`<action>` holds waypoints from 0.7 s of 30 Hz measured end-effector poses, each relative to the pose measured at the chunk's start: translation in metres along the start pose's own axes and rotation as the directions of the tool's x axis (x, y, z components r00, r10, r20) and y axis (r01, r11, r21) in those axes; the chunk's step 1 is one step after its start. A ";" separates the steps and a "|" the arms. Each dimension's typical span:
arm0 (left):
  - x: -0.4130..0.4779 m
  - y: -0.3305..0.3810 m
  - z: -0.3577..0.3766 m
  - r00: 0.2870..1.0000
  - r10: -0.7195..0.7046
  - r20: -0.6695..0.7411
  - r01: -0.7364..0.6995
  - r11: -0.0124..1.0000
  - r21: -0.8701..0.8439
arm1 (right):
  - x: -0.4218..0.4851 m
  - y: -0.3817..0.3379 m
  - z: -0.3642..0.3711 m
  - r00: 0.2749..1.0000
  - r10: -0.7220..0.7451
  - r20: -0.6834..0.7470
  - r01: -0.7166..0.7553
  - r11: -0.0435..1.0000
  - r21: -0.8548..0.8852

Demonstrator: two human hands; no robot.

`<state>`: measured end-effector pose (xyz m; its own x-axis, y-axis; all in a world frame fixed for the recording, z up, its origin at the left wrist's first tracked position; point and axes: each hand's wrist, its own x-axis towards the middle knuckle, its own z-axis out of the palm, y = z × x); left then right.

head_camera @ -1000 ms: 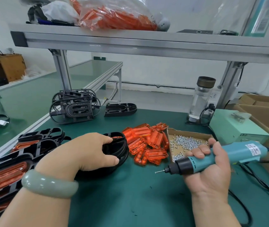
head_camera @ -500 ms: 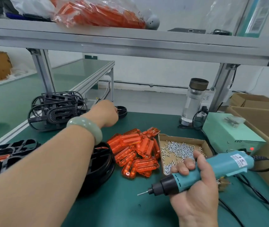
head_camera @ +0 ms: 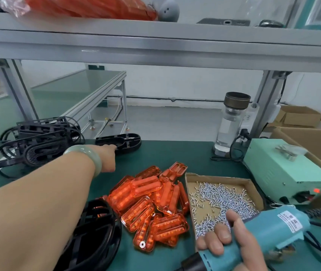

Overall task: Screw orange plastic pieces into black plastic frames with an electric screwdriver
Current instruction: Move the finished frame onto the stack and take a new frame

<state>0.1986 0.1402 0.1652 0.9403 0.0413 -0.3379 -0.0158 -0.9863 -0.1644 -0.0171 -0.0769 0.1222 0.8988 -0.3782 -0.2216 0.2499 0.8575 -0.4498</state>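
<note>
At the far edge of the green table [head_camera: 175, 153], the left hand [head_camera: 106, 159] touches a black frame [head_camera: 125, 142]; its fingers [head_camera: 111, 148] are mostly hidden, so their grip is unclear. The right hand [head_camera: 240, 245] grips the blue screwdriver [head_camera: 273, 227]. Orange pieces [head_camera: 151, 202] lie piled beside the screw box [head_camera: 214, 176].

Translucent orange pieces [head_camera: 151, 208] heaped in the middle, black frames [head_camera: 36, 145] tangled up far left plus a lone frame [head_camera: 124, 142] lying at the back edge, teal electric screwdriver [head_camera: 253, 237] tilted bottom right.
</note>
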 end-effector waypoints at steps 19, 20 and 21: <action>-0.063 0.009 -0.020 0.975 0.098 -0.201 -0.139 0.970 -0.200 | -0.006 0.002 0.005 1.000 0.013 0.002 -0.014 0.999 0.046; -0.073 0.011 -0.025 0.964 0.074 -0.254 -0.160 0.929 -0.334 | -0.007 0.001 0.005 1.000 0.020 0.015 -0.021 0.998 0.053; -0.083 0.015 -0.028 0.952 0.041 -0.302 -0.191 0.853 -0.486 | -0.007 -0.001 0.004 0.999 0.032 0.034 -0.034 0.998 0.061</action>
<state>0.1295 0.1175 0.2172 0.9976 -0.0495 -0.0488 -0.0277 -0.9267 0.3748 -0.0225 -0.0735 0.1278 0.9179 -0.3386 -0.2067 0.2405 0.8894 -0.3888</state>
